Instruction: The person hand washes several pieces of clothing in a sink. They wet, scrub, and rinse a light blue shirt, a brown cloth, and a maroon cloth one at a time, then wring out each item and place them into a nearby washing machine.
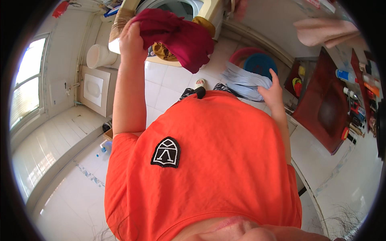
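Note:
My left hand is closed on one end of a dark red garment, which hangs in front of a washing machine with a round opening. Mustard-coloured cloth shows beneath and beside the red one. To the right, my right hand grips a bunched light blue garment, its thumb pointing up. This garment hangs in front of a blue basin and partly covers it. Some of the fingers on both hands are hidden by the cloth.
A reddish basin sits against the blue one. At the right stands a dark red washbasin counter with several bottles on a shelf. A white bucket is at the left, near a squat toilet. Light towels hang upper right.

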Demonstrator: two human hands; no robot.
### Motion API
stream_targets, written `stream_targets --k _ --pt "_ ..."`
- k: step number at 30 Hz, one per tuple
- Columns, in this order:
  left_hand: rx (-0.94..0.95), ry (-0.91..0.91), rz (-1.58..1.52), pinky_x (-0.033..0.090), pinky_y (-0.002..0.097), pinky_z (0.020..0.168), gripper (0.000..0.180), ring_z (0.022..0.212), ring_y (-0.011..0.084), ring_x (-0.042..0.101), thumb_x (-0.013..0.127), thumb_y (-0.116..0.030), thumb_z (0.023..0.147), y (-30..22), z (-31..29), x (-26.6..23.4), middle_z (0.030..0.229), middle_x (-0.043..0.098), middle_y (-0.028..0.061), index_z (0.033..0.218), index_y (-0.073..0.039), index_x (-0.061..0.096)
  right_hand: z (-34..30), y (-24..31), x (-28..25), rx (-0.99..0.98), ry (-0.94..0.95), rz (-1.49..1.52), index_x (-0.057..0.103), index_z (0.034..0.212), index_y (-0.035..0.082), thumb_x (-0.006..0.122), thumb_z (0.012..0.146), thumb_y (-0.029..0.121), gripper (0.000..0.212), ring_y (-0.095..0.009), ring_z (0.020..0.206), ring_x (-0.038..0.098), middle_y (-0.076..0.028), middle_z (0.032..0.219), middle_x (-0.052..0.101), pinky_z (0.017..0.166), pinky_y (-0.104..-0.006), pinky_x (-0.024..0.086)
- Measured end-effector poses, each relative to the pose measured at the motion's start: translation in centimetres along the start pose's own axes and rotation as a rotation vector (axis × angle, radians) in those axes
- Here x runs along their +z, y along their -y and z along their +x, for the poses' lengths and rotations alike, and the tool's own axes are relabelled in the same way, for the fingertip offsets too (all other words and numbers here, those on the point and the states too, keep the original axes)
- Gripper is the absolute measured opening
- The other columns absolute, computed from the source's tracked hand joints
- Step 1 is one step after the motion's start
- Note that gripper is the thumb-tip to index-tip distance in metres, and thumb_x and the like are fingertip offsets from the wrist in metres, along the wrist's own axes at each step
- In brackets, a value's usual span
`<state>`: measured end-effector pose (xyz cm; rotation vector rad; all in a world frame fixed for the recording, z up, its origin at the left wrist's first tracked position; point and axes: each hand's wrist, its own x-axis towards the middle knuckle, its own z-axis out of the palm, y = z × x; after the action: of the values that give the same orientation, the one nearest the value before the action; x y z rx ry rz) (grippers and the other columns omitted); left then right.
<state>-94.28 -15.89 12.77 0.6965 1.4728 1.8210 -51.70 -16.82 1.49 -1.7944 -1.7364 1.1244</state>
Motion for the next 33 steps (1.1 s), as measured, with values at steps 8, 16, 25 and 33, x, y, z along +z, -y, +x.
stream_targets --k 8,16,25,33 --pt "0.123 0.593 -0.219 0.055 0.0284 0.077 0.031 0.088 0.0174 0.067 0.058 -0.015 0.095 -8.5 -2.1 8.6 0.103 0.068 0.0111 0.12 0.004 0.059 -0.6 7.0 -4.6 -0.134 0.134 0.876 0.059 0.128 0.0 0.064 0.086 -0.003 0.042 -0.014 0.103 0.061 -0.008 0.115 0.064 0.092 -0.0275 0.047" --pt "-0.157 0.69 0.252 0.049 0.0218 0.063 0.018 0.072 0.0085 0.059 0.052 -0.006 0.091 -8.9 -7.9 14.9 0.083 0.065 0.0019 0.099 0.002 0.066 -2.1 13.5 -8.6 -0.396 0.093 0.833 0.053 0.131 -0.003 0.067 0.086 -0.002 0.047 -0.013 0.101 0.061 -0.009 0.111 0.064 0.089 -0.0267 0.048" --pt "-0.145 0.63 0.261 0.05 0.0241 0.064 0.02 0.072 0.0113 0.061 0.052 -0.009 0.091 -6.3 -9.4 15.7 0.083 0.066 0.004 0.101 0.001 0.066 -1.8 12.9 -9.6 -0.39 0.048 0.722 0.054 0.13 -0.001 0.073 0.085 0.007 0.049 -0.015 0.104 0.06 -0.008 0.113 0.063 0.093 -0.0282 0.046" --pt "-0.314 0.761 -0.117 0.052 0.0259 0.066 0.019 0.074 0.0146 0.064 0.052 -0.007 0.091 -5.3 -10.2 16.7 0.087 0.068 0.0076 0.1 0.002 0.065 0.8 9.4 -2.7 -0.582 -0.104 0.047 0.065 0.117 0.008 0.072 0.08 0.018 0.039 -0.027 0.09 0.061 -0.011 0.087 0.06 0.087 -0.035 0.048"
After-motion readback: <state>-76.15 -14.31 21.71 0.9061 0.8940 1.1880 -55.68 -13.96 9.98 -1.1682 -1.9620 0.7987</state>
